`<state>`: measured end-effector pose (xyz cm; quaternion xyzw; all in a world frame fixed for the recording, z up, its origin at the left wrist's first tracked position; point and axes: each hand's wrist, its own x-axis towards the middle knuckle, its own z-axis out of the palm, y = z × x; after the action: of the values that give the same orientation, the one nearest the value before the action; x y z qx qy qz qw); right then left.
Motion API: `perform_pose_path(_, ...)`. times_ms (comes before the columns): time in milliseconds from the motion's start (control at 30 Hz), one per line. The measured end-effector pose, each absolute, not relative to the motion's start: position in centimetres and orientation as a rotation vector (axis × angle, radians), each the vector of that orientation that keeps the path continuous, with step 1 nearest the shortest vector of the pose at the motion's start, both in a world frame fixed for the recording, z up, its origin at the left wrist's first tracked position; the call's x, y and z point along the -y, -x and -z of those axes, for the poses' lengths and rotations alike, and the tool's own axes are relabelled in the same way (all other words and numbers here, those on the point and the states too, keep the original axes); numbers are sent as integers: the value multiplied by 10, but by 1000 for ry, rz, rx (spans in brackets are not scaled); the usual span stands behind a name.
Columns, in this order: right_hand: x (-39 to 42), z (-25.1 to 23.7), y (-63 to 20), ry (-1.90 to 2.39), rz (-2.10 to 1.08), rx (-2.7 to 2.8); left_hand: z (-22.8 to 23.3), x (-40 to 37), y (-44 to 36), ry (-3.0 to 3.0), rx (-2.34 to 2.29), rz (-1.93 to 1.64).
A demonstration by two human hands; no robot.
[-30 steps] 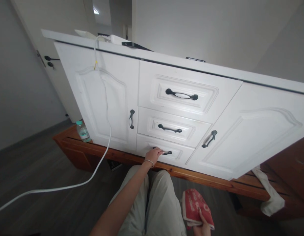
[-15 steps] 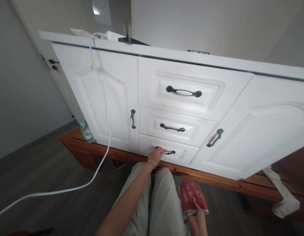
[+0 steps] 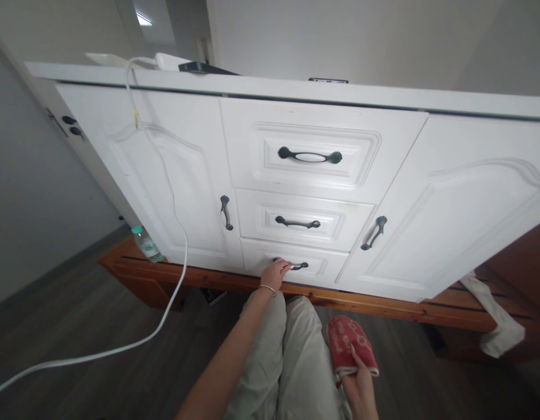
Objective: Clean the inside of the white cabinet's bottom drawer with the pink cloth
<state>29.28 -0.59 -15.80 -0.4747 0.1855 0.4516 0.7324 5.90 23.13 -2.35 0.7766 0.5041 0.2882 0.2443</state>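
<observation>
Left hand (image 3: pixel 275 273): fingers curled around the handle (image 3: pixel 291 266) of the bottom drawer (image 3: pixel 296 265), low in the white cabinet (image 3: pixel 174 192).
Right hand (image 3: pixel 360 385): near right, gripped a red cloth (image 3: pixel 351 347) beside the knee.
Cable (image 3: pixel 174 233): hung down the left door to the floor.

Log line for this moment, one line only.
left hand: grips bottom drawer handle | drawer: shut | right hand: holds red cloth
</observation>
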Motion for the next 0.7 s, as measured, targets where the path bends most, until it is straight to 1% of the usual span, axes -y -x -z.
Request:
perform_pose_path(200,7,164,-299,1100,-1026,-293,24,-227,-63,-2074,-1339,-831)
perform_pose_path(367,14,160,-305,1047,-1019,-366,22,-225,-68,-2042,-1378,-849)
perform_pose_path(467,20,165,-306,1097,-996,-361,23,-221,-69,-2023,-1404,-861)
perform_pose_path(567,24,172,-307,1152,-995,-326,25,-205,-66,-2013,-1406,-883)
perform_pose_path(700,26,171,-311,1158,-1036,-341,26,-163,-55,-2006,-1368,-918)
